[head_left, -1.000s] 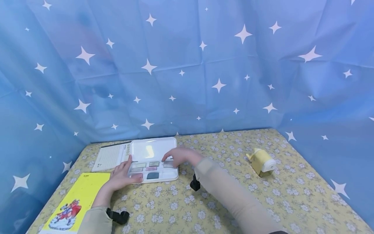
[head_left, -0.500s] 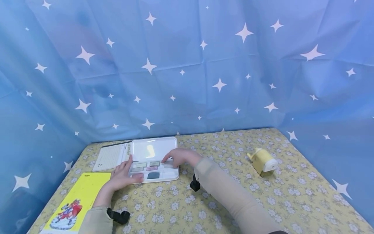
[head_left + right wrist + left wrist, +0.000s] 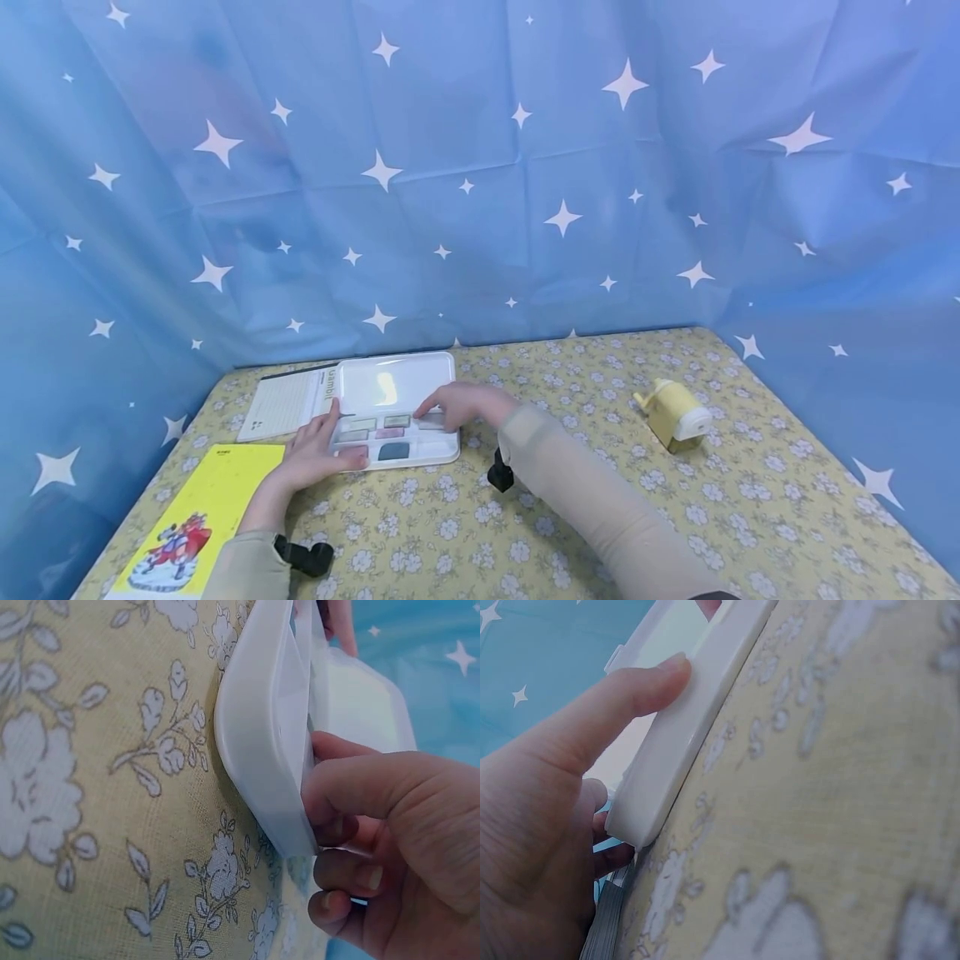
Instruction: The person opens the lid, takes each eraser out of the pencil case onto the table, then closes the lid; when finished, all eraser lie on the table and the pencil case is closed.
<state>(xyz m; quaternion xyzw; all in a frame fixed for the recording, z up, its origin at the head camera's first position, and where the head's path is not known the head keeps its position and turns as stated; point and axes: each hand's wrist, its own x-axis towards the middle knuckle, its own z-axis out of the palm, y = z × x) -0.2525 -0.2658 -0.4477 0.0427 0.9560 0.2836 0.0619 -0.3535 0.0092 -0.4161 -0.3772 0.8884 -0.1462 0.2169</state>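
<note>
Palette (image 3: 432, 451) lies open on flowered cloth (image 3: 405, 533), its pans (image 3: 393, 451) visible only from your head. Your left hand (image 3: 307, 454) spreads wide at the palette's near left corner, and only the left wrist view shows fingertips (image 3: 613, 856) beside the wall. Your right hand (image 3: 461, 402) grips the right end, two curled fingers (image 3: 349, 871) outside showing only from its wrist.
</note>
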